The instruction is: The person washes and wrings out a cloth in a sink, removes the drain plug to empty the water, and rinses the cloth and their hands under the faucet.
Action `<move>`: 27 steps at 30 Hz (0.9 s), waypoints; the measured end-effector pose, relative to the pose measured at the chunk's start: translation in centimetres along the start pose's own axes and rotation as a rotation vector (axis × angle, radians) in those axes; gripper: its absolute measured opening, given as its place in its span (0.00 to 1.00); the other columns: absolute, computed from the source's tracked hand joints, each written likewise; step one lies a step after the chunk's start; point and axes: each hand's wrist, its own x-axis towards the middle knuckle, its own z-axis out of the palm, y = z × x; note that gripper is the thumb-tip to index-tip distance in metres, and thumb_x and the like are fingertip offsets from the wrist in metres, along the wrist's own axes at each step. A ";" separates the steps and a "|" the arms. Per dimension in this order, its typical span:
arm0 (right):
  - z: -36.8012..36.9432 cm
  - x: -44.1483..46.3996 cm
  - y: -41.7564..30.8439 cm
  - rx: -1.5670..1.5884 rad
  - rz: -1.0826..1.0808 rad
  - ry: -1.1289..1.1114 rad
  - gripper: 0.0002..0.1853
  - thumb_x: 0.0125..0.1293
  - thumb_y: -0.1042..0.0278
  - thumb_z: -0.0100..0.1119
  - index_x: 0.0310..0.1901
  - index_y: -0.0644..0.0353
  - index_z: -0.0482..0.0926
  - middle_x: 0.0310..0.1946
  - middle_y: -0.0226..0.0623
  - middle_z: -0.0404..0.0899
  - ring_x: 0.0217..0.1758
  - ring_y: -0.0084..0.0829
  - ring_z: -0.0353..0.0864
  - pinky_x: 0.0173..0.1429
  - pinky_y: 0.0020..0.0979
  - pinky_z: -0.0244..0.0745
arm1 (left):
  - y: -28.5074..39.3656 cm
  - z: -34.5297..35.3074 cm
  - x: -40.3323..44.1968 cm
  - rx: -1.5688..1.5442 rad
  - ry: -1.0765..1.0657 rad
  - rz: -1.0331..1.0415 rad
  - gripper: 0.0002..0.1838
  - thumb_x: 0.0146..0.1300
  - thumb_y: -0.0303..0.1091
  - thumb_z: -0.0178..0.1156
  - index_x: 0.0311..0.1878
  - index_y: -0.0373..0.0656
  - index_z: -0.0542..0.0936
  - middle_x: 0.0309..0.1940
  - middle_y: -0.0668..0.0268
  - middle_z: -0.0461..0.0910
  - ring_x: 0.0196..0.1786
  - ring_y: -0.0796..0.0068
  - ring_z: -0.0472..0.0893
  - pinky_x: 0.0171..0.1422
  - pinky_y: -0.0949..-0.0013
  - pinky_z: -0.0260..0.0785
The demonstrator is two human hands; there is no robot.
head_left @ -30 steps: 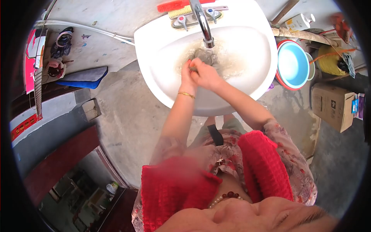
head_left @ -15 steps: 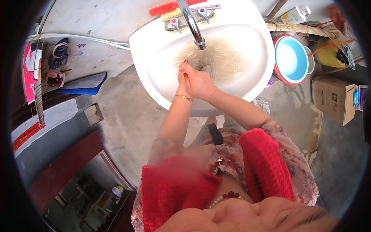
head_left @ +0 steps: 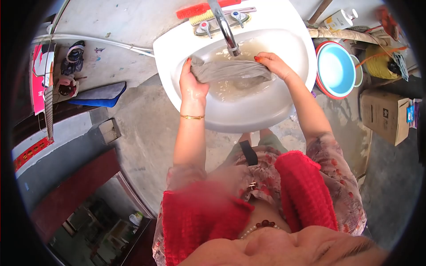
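A wet grey cloth (head_left: pixel 230 71) is stretched between my two hands over the white sink (head_left: pixel 171 53). My left hand (head_left: pixel 193 84) grips its left end, thumb up, with a gold bracelet (head_left: pixel 192 117) on the wrist. At the other end, my right hand (head_left: pixel 273 65) pinches the cloth near the sink's right side. Cloudy water (head_left: pixel 237 91) lies in the basin under the cloth. The chrome faucet (head_left: pixel 226 33) reaches over the basin, its tip just above the cloth. Whether water runs from it I cannot tell.
Behind the faucet lie a red brush (head_left: pixel 193 11) and a yellow-bristled brush (head_left: pixel 202 17), by two tap handles (head_left: pixel 204 27). Right of the sink are a blue basin (head_left: pixel 336 71), a white pump bottle (head_left: pixel 339 20) and a cardboard box (head_left: pixel 384 113). A red towel (head_left: pixel 306 190) hangs round my neck.
My hands were together low in the basin at its left; now they are apart, with the grey cloth lifted out of the water and spread between them.
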 end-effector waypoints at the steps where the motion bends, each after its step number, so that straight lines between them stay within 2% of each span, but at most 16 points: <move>1: -1.1 -0.1 -0.6 -0.090 -0.026 0.027 0.20 0.65 0.51 0.53 0.43 0.59 0.83 0.36 0.41 0.83 0.43 0.36 0.80 0.55 0.32 0.70 | -0.5 -1.2 0.7 0.025 0.050 0.029 0.15 0.69 0.39 0.49 0.53 0.43 0.74 0.51 0.64 0.78 0.54 0.63 0.77 0.61 0.55 0.68; 2: -1.6 -0.1 -0.7 -0.177 -0.047 0.049 0.20 0.65 0.51 0.53 0.44 0.59 0.83 0.35 0.42 0.83 0.43 0.36 0.80 0.55 0.32 0.70 | -1.0 -2.2 1.3 0.052 0.100 0.025 0.15 0.70 0.37 0.48 0.55 0.42 0.72 0.55 0.63 0.75 0.57 0.62 0.74 0.64 0.55 0.66; 5: -2.2 0.4 -0.5 -0.538 0.060 0.210 0.18 0.63 0.55 0.53 0.48 0.56 0.81 0.43 0.44 0.81 0.46 0.42 0.79 0.56 0.32 0.71 | -3.2 -7.1 4.8 0.198 0.182 -0.108 0.20 0.68 0.37 0.48 0.60 0.39 0.68 0.62 0.60 0.69 0.66 0.58 0.66 0.70 0.48 0.58; 6: -1.6 0.4 0.1 -0.702 0.068 0.371 0.18 0.63 0.56 0.52 0.50 0.55 0.80 0.47 0.44 0.79 0.49 0.44 0.78 0.57 0.33 0.71 | -4.0 -8.6 5.4 0.233 0.132 -0.180 0.29 0.66 0.40 0.50 0.68 0.39 0.59 0.70 0.57 0.56 0.73 0.54 0.55 0.73 0.41 0.46; 8: 1.1 0.1 2.6 -1.024 0.085 0.695 0.20 0.62 0.57 0.52 0.53 0.54 0.78 0.54 0.46 0.74 0.54 0.47 0.75 0.59 0.36 0.70 | -5.3 -7.8 4.2 0.315 0.290 -0.194 0.33 0.65 0.41 0.52 0.70 0.40 0.56 0.72 0.55 0.52 0.75 0.52 0.50 0.72 0.35 0.40; 11: 6.9 -0.6 2.6 -1.033 0.137 0.594 0.21 0.60 0.61 0.53 0.55 0.53 0.76 0.60 0.47 0.67 0.57 0.50 0.72 0.61 0.39 0.69 | -8.1 -4.1 1.4 0.358 0.382 -0.214 0.34 0.65 0.44 0.51 0.71 0.42 0.55 0.73 0.54 0.50 0.76 0.49 0.47 0.70 0.29 0.37; 12: 8.1 0.8 4.5 -0.743 0.058 0.552 0.20 0.59 0.63 0.54 0.54 0.53 0.77 0.57 0.47 0.70 0.56 0.49 0.73 0.61 0.38 0.69 | -8.7 -3.3 0.7 0.358 0.389 -0.223 0.33 0.65 0.44 0.51 0.71 0.43 0.55 0.73 0.54 0.50 0.76 0.49 0.47 0.69 0.27 0.36; 15: 10.2 1.9 3.4 -0.097 -0.033 0.346 0.17 0.55 0.72 0.55 0.48 0.54 0.78 0.49 0.45 0.76 0.50 0.44 0.76 0.58 0.37 0.71 | -10.3 -5.4 3.1 0.079 0.032 -0.530 0.30 0.66 0.47 0.50 0.68 0.45 0.60 0.72 0.55 0.52 0.73 0.49 0.52 0.68 0.27 0.44; 16: 11.1 1.1 1.4 0.080 -0.037 0.263 0.17 0.53 0.75 0.55 0.46 0.54 0.79 0.47 0.44 0.77 0.48 0.42 0.78 0.57 0.36 0.71 | -11.4 -5.7 4.1 0.093 0.036 -0.388 0.27 0.66 0.49 0.48 0.64 0.46 0.65 0.65 0.53 0.63 0.65 0.50 0.65 0.64 0.34 0.57; 18: 12.6 -1.5 -2.9 -0.095 -0.310 0.194 0.12 0.53 0.67 0.57 0.41 0.56 0.79 0.39 0.45 0.78 0.45 0.45 0.78 0.56 0.37 0.72 | -11.5 -6.9 5.6 0.115 -0.017 -0.294 0.26 0.66 0.50 0.48 0.62 0.45 0.67 0.58 0.52 0.69 0.57 0.53 0.71 0.61 0.42 0.63; 19: 13.4 -2.8 -4.3 -0.169 -0.349 0.178 0.11 0.53 0.68 0.58 0.40 0.56 0.78 0.38 0.44 0.79 0.44 0.45 0.78 0.55 0.37 0.72 | -11.2 -7.4 5.9 0.126 -0.044 -0.250 0.25 0.67 0.50 0.48 0.61 0.45 0.68 0.55 0.52 0.72 0.54 0.54 0.74 0.60 0.46 0.67; 21: 14.6 -5.0 -6.1 -0.319 -0.430 0.148 0.09 0.53 0.70 0.58 0.38 0.55 0.78 0.36 0.40 0.79 0.43 0.44 0.78 0.52 0.36 0.73 | -9.6 -7.0 4.3 0.093 -0.256 -0.445 0.21 0.67 0.47 0.50 0.57 0.44 0.71 0.45 0.53 0.77 0.48 0.57 0.77 0.54 0.59 0.72; 22: 15.1 -5.5 -6.5 -0.372 -0.449 0.151 0.08 0.54 0.68 0.58 0.37 0.55 0.78 0.34 0.40 0.79 0.42 0.44 0.79 0.51 0.37 0.74 | -10.0 -7.2 3.2 0.199 -0.234 -0.266 0.20 0.67 0.46 0.50 0.55 0.44 0.71 0.45 0.54 0.77 0.48 0.58 0.78 0.53 0.60 0.72; 25: 15.6 -5.2 -6.1 -0.490 -0.421 0.215 0.07 0.57 0.64 0.56 0.36 0.54 0.77 0.31 0.40 0.81 0.38 0.45 0.80 0.45 0.41 0.75 | -10.8 -7.3 2.7 0.291 -0.208 -0.028 0.14 0.68 0.42 0.47 0.49 0.45 0.74 0.40 0.58 0.79 0.43 0.63 0.78 0.49 0.62 0.73; 26: 15.0 -3.0 -4.8 -0.507 -0.355 0.274 0.08 0.58 0.62 0.55 0.37 0.53 0.78 0.30 0.41 0.81 0.36 0.46 0.81 0.44 0.43 0.75 | -13.2 -9.4 5.2 0.331 -0.305 0.099 0.13 0.68 0.42 0.46 0.46 0.46 0.75 0.36 0.60 0.79 0.40 0.64 0.78 0.46 0.63 0.73; 27: 14.1 -1.0 -3.9 -0.523 -0.289 0.332 0.08 0.59 0.61 0.53 0.37 0.53 0.78 0.30 0.42 0.82 0.35 0.47 0.81 0.43 0.45 0.75 | -14.0 -9.0 5.0 0.290 -0.247 0.072 0.13 0.68 0.42 0.44 0.44 0.46 0.75 0.34 0.62 0.78 0.38 0.65 0.78 0.44 0.63 0.73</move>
